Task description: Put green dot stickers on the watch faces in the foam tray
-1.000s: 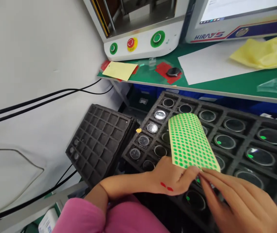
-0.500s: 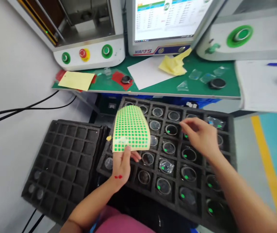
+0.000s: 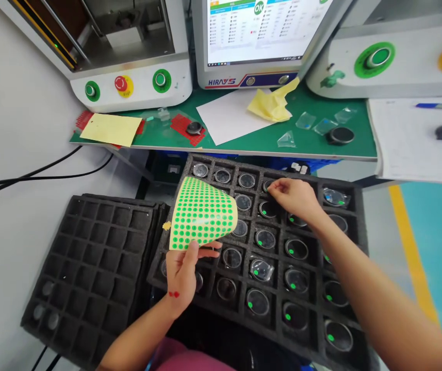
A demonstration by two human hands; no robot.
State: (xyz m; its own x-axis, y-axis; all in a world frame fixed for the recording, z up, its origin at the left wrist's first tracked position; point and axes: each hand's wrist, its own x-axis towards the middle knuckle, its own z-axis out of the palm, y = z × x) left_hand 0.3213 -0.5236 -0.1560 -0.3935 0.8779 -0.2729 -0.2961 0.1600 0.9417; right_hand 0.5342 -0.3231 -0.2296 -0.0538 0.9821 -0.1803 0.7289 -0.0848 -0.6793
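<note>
My left hand [image 3: 184, 269] holds a curled yellow sheet of small green dot stickers [image 3: 202, 214] above a black foam tray [image 3: 354, 206]. The tray's square cells hold round glass-faced parts [image 3: 265, 239]; several carry a green dot. My right hand [image 3: 296, 198] reaches over the tray's far rows, its fingertips pinched on a part in the back row. Whether a sticker is under the fingers I cannot see.
A stack of mostly empty black foam trays [image 3: 100, 247] lies at the left. Beyond is a green bench [image 3: 244, 141] with white paper [image 3: 226, 114], a yellow cloth [image 3: 271, 103], a yellow card [image 3: 111, 129], a monitor [image 3: 259, 36] and a machine with green and red buttons [image 3: 124, 85].
My right hand left the sticker sheet, moved over the tray and now touches a part in the far row. The view swung right and up, bringing the monitor into sight.
</note>
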